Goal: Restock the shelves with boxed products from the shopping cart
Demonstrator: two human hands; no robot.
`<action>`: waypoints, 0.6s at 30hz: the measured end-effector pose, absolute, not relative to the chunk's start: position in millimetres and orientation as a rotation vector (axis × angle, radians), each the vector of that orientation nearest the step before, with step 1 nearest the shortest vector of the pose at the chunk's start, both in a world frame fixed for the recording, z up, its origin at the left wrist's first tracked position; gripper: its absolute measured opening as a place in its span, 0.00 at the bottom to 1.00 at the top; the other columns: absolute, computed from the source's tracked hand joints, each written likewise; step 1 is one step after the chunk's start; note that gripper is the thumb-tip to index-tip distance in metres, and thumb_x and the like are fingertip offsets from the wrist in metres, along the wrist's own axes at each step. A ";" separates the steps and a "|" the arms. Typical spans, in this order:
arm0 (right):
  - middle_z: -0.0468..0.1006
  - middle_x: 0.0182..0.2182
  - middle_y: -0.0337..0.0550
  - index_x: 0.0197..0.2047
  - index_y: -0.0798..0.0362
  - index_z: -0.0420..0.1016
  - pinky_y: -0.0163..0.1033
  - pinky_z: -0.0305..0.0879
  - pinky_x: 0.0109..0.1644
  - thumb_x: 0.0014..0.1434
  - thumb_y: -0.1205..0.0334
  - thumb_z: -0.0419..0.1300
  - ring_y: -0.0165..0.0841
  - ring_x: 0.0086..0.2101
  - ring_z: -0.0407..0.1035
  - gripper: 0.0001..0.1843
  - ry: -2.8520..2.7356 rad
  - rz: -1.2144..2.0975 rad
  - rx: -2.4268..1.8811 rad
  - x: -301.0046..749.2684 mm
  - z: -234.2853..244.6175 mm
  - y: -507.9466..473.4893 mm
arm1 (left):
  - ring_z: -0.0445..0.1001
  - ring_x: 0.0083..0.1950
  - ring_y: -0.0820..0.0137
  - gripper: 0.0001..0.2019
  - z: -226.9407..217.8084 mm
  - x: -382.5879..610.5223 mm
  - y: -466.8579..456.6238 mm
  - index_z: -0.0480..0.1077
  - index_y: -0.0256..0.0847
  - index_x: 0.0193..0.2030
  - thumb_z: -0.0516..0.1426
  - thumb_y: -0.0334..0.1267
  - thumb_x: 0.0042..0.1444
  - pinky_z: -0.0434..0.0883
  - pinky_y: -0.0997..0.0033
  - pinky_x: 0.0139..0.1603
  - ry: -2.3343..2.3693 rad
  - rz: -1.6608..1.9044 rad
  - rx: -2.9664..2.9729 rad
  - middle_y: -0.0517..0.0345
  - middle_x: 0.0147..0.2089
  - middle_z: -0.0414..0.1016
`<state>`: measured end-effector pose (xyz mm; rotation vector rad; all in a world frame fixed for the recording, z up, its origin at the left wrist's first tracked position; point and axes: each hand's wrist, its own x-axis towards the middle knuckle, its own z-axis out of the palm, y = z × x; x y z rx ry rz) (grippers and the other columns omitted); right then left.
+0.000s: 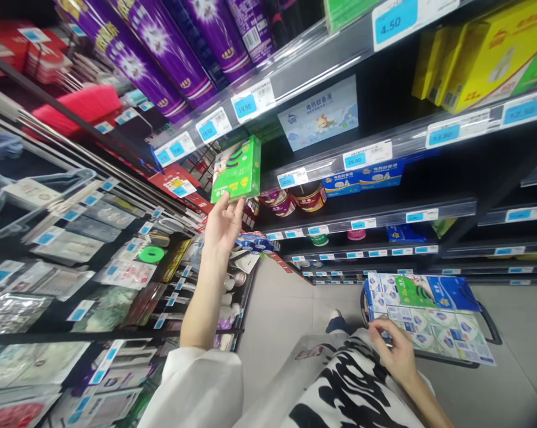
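My left hand [225, 221] reaches up to the shelf's left end, its fingers closed on the near edge of a green mosquito coil box [237, 169] with dark curved stripes. The box sits tilted at the end of the shelf, under the price tags of the shelf above. Low at my right side, my right hand [395, 351] has its fingers curled in beside my patterned clothing. Whatever lies inside those fingers is hidden. Just beyond this hand, a flat cart [491, 321] stands on the floor, loaded with white-and-blue packs [433, 330], a green box [414, 291] and blue boxes [455, 292].
Purple spray cans [157, 47] line the upper shelf. A pale blue box [319, 113] and yellow boxes [486, 65] stand further right. Round tubs [310, 196] sit one level down. Hanging goods [68, 238] fill the rack at left. Grey tile floor [281, 309] lies below.
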<state>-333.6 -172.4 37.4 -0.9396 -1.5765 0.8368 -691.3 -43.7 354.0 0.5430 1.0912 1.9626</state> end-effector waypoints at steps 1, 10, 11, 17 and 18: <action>0.79 0.27 0.37 0.39 0.47 0.77 0.37 0.72 0.30 0.64 0.65 0.61 0.33 0.24 0.73 0.04 -1.581 0.816 -0.945 -332.3 36.8 -172.6 | 0.84 0.39 0.74 0.11 357.8 -694.3 -35.9 0.73 0.35 0.54 0.52 0.26 0.72 0.82 0.82 0.45 1.096 1.984 0.537 0.56 0.39 0.82; 0.82 0.27 0.38 0.38 0.46 0.78 0.37 0.74 0.31 0.65 0.61 0.62 0.36 0.27 0.78 0.04 -1.545 0.737 -1.050 -322.6 24.3 -172.2 | 0.83 0.55 0.67 0.10 381.8 -720.0 29.8 0.69 0.33 0.57 0.52 0.31 0.74 0.82 0.88 0.41 1.174 1.944 0.412 0.47 0.47 0.80; 0.82 0.27 0.38 0.38 0.46 0.78 0.37 0.73 0.32 0.65 0.61 0.62 0.35 0.26 0.78 0.04 -1.535 0.731 -1.061 -321.8 22.1 -171.9 | 0.83 0.55 0.67 0.10 384.0 -724.7 37.2 0.69 0.33 0.57 0.52 0.31 0.74 0.81 0.88 0.40 1.149 1.947 0.420 0.47 0.46 0.80; 0.81 0.25 0.36 0.39 0.47 0.78 0.36 0.72 0.31 0.65 0.58 0.62 0.32 0.23 0.75 0.04 -1.474 0.771 -1.117 -320.5 12.9 -170.5 | 0.82 0.53 0.67 0.09 395.0 -762.8 87.5 0.70 0.35 0.56 0.53 0.28 0.72 0.81 0.87 0.36 1.187 2.048 0.448 0.46 0.47 0.79; 0.81 0.25 0.36 0.39 0.47 0.78 0.36 0.72 0.31 0.65 0.58 0.62 0.32 0.23 0.75 0.04 -1.474 0.775 -1.125 -321.1 11.7 -170.5 | 0.82 0.51 0.69 0.10 397.2 -769.1 96.4 0.71 0.35 0.56 0.52 0.27 0.72 0.81 0.87 0.36 1.223 2.071 0.459 0.46 0.47 0.79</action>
